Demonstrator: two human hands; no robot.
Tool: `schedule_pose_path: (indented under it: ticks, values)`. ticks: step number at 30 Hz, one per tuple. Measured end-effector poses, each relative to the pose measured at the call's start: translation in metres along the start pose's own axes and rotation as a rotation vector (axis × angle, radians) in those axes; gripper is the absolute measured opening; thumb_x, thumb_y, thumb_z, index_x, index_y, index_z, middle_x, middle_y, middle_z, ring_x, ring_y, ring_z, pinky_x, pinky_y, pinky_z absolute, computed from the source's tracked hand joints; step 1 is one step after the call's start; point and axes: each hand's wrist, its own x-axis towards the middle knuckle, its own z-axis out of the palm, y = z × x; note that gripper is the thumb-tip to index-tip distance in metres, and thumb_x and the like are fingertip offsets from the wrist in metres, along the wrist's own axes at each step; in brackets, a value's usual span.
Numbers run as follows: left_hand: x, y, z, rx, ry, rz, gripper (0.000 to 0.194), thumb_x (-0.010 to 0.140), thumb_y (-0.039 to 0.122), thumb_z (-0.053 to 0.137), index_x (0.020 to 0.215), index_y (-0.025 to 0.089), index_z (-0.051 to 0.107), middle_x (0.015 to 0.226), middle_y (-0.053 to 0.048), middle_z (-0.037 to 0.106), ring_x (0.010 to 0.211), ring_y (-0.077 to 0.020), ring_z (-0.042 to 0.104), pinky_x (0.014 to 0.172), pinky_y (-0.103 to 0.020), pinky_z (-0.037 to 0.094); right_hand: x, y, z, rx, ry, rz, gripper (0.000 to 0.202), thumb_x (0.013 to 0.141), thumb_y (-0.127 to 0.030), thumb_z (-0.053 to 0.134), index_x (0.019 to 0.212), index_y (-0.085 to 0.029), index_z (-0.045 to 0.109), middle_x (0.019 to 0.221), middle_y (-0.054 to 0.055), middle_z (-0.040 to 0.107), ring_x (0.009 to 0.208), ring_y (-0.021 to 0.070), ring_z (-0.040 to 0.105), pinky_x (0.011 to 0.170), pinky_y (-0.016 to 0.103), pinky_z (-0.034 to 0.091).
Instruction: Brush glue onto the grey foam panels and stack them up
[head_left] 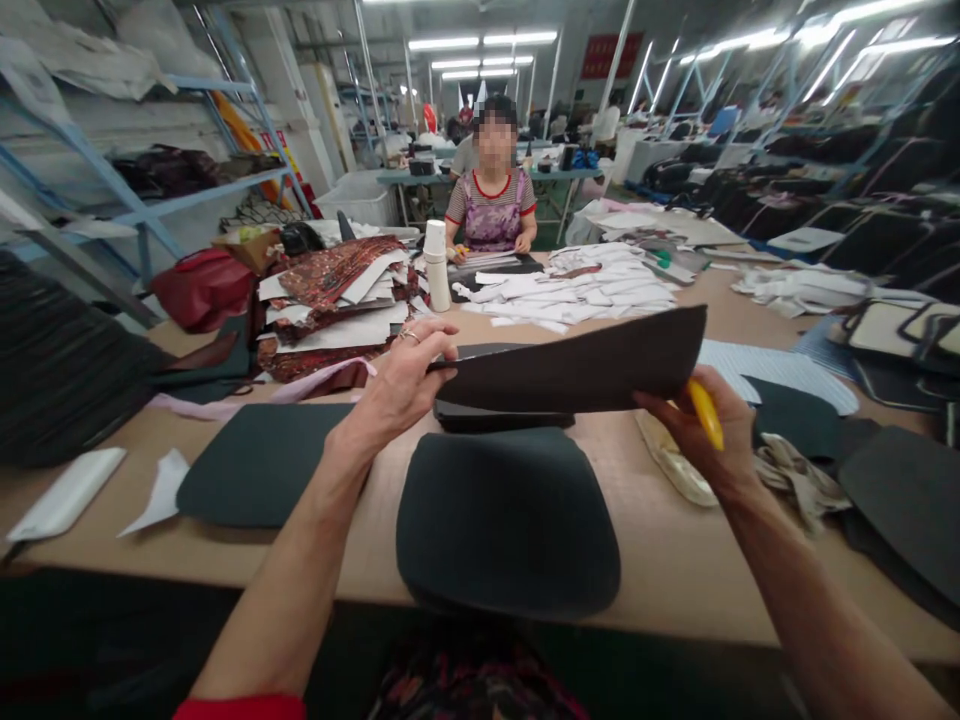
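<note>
Between my two hands a dark, flat panel is held up, tilted, above the table. My left hand pinches its left end between thumb and fingers. At its right end my right hand grips the edge and also has a yellow-handled tool in the fingers; the tool's working end is hidden. Below the raised panel lies a dark green-black rounded panel at the table's front edge. Another dark stack sits partly hidden behind the held panel.
A similar dark panel lies left, beside a white case. Patterned pieces are piled behind, next to a white bottle. White strips spread before a co-worker across the table. More dark panels lie right.
</note>
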Motion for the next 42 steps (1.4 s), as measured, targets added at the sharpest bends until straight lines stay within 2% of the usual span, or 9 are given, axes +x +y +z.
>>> schedule_pose_path:
  ticks: [2, 6, 9, 13, 18, 25, 30, 36, 42]
  values:
    - [-0.014, -0.006, -0.001, 0.013, 0.099, -0.037, 0.013, 0.079, 0.019, 0.056, 0.091, 0.019, 0.051, 0.125, -0.007, 0.047, 0.123, -0.0217, 0.039, 0.104, -0.042, 0.032, -0.011, -0.018, -0.006, -0.081, 0.053, -0.048, 0.036, 0.064, -0.045, 0.071, 0.09, -0.022, 0.06, 0.079, -0.001, 0.059, 0.07, 0.0164, 0.053, 0.067, 0.032, 0.044]
    - [-0.06, -0.033, 0.014, -0.181, 0.344, -0.269, 0.077, 0.069, 0.04, 0.069, 0.131, 0.024, 0.026, 0.145, -0.012, 0.022, 0.134, -0.0261, 0.022, 0.108, -0.046, 0.023, -0.033, -0.058, -0.017, -0.18, 0.135, -0.083, 0.03, 0.066, -0.044, 0.071, 0.086, -0.024, 0.061, 0.076, -0.001, 0.057, 0.065, 0.0151, 0.051, 0.064, 0.03, 0.042]
    - [-0.097, -0.052, 0.036, -0.625, 0.345, -0.528, 0.095, 0.067, 0.046, 0.07, 0.138, 0.028, 0.009, 0.145, -0.013, 0.021, 0.134, -0.0248, 0.025, 0.108, -0.045, 0.023, -0.048, -0.08, -0.022, -0.12, 0.153, 0.005, 0.033, 0.061, -0.042, 0.075, 0.086, -0.025, 0.06, 0.073, -0.003, 0.056, 0.063, 0.0137, 0.05, 0.06, 0.029, 0.043]
    - [-0.123, -0.059, 0.056, -1.137, 0.296, -0.786, 0.105, 0.058, 0.038, 0.077, 0.138, 0.023, 0.012, 0.141, -0.017, 0.029, 0.131, -0.0245, 0.031, 0.109, -0.038, 0.022, -0.066, -0.098, -0.023, 0.124, 0.182, 0.171, 0.043, 0.052, -0.035, 0.081, 0.088, -0.025, 0.06, 0.075, -0.005, 0.059, 0.065, 0.0132, 0.055, 0.064, 0.03, 0.049]
    - [-0.133, -0.053, 0.054, -1.426, 0.225, -0.849, 0.1, 0.061, 0.026, 0.076, 0.139, 0.026, 0.013, 0.13, -0.013, 0.043, 0.123, -0.0209, 0.043, 0.105, -0.036, 0.027, -0.094, -0.107, -0.021, 0.421, 0.129, 0.283, 0.035, 0.057, -0.024, 0.078, 0.087, -0.025, 0.059, 0.087, -0.003, 0.065, 0.083, 0.0161, 0.062, 0.082, 0.035, 0.051]
    - [-0.148, -0.046, 0.045, -1.497, 0.098, -0.814, 0.094, 0.063, 0.016, 0.074, 0.137, 0.028, 0.018, 0.108, -0.005, 0.058, 0.092, -0.0127, 0.059, 0.097, -0.033, 0.036, -0.124, -0.094, -0.024, 0.502, -0.03, 0.449, 0.031, 0.065, -0.027, 0.073, 0.093, -0.029, 0.058, 0.099, -0.001, 0.066, 0.093, 0.0203, 0.064, 0.082, 0.036, 0.054]
    - [-0.155, -0.038, 0.063, -1.323, 0.25, -1.012, 0.093, 0.065, 0.019, 0.074, 0.139, 0.023, 0.017, 0.116, -0.009, 0.052, 0.109, -0.0153, 0.051, 0.102, -0.032, 0.031, -0.125, -0.083, -0.03, 0.571, -0.113, 0.488, 0.036, 0.066, -0.031, 0.072, 0.1, -0.03, 0.057, 0.104, -0.001, 0.066, 0.096, 0.0204, 0.063, 0.081, 0.033, 0.055]
    - [-0.154, -0.007, 0.091, -1.382, 0.131, -1.116, 0.092, 0.069, 0.03, 0.073, 0.14, 0.021, 0.015, 0.128, -0.015, 0.042, 0.117, -0.021, 0.047, 0.104, -0.036, 0.03, -0.118, -0.091, -0.047, 0.639, -0.124, 0.525, 0.04, 0.065, -0.029, 0.073, 0.102, -0.029, 0.057, 0.105, 0.0, 0.066, 0.095, 0.0187, 0.064, 0.082, 0.03, 0.054]
    - [-0.147, 0.031, 0.113, -1.54, 0.016, -1.169, 0.079, 0.074, 0.035, 0.067, 0.136, 0.021, 0.021, 0.116, -0.015, 0.052, 0.097, -0.0198, 0.06, 0.092, -0.039, 0.043, -0.115, -0.09, -0.067, 0.737, -0.078, 0.58, 0.045, 0.063, -0.025, 0.074, 0.102, -0.031, 0.055, 0.096, -0.003, 0.067, 0.086, 0.0146, 0.066, 0.077, 0.024, 0.055]
